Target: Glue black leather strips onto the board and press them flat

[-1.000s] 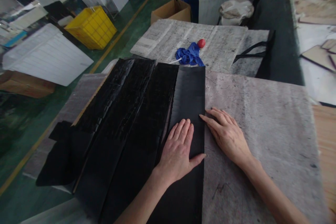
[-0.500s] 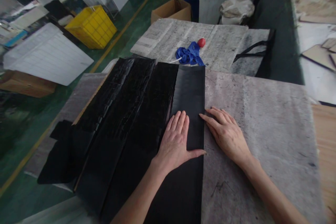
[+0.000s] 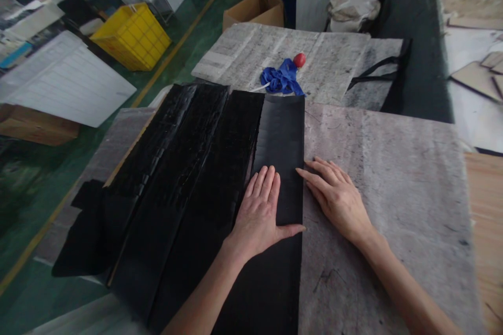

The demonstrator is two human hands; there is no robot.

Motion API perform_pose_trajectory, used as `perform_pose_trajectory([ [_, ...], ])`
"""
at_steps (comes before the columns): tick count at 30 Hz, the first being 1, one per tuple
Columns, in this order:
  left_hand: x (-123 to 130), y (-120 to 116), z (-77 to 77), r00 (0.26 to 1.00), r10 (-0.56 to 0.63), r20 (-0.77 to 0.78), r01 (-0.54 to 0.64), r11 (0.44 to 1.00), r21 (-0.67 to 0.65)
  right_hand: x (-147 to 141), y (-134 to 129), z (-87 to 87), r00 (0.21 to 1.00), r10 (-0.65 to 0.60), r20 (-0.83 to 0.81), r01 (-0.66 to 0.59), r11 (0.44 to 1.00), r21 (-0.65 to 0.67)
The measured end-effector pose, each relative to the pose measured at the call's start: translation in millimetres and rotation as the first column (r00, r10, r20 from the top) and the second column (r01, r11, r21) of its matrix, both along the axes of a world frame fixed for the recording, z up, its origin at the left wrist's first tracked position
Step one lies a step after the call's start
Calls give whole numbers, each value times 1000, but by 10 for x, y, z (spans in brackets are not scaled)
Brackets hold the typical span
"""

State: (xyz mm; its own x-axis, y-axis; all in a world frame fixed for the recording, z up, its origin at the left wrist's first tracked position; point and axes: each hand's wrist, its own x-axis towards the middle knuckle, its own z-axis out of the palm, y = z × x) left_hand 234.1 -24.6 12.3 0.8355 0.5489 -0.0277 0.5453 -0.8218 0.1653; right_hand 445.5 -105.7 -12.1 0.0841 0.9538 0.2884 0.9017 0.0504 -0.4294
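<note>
Several long black strips lie side by side on a grey, stained board point(image 3: 401, 193). On the rightmost black strip point(image 3: 281, 131) my left hand point(image 3: 261, 212) rests flat, palm down, its thumb stretched out to the strip's right edge. My right hand point(image 3: 338, 196) is just right of it, fingers apart, with the index fingertip touching that same edge and the rest over the board. Neither hand holds anything. Glossy black strips point(image 3: 200, 136) overlap to the left of my left hand.
Beyond the strips, a blue cloth point(image 3: 283, 77) and a red ball-like object point(image 3: 299, 60) lie on another grey board point(image 3: 326, 63). A cardboard box point(image 3: 253, 10), a yellow crate point(image 3: 131, 36) and white bins point(image 3: 66, 81) stand farther off. Pale flat pieces point(image 3: 475, 81) lie at right.
The whole view has shifted slightly, so things appear a little farther left and up. Both hands keep nearly the same place on the strip.
</note>
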Motion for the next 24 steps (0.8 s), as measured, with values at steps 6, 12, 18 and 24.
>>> perform_pose_trajectory([
  [6, -1, 16, -1, 1000, 0, 18, 0, 1000, 2, 34, -34, -25, 995, 98, -2, -98, 995, 13],
  [12, -33, -198, 25, 996, 3, 85, -9, 998, 63, 25, -16, -30, 997, 71, -2, -71, 997, -12],
  [18, -35, -364, 5, 998, 32, 60, -37, 996, 76, 10, -13, -9, 998, 57, -8, -57, 998, -11],
  [24, -65, -379, -10, 998, 30, 55, -34, 997, 66, 13, -9, -11, 998, 58, -10, -58, 998, -13],
])
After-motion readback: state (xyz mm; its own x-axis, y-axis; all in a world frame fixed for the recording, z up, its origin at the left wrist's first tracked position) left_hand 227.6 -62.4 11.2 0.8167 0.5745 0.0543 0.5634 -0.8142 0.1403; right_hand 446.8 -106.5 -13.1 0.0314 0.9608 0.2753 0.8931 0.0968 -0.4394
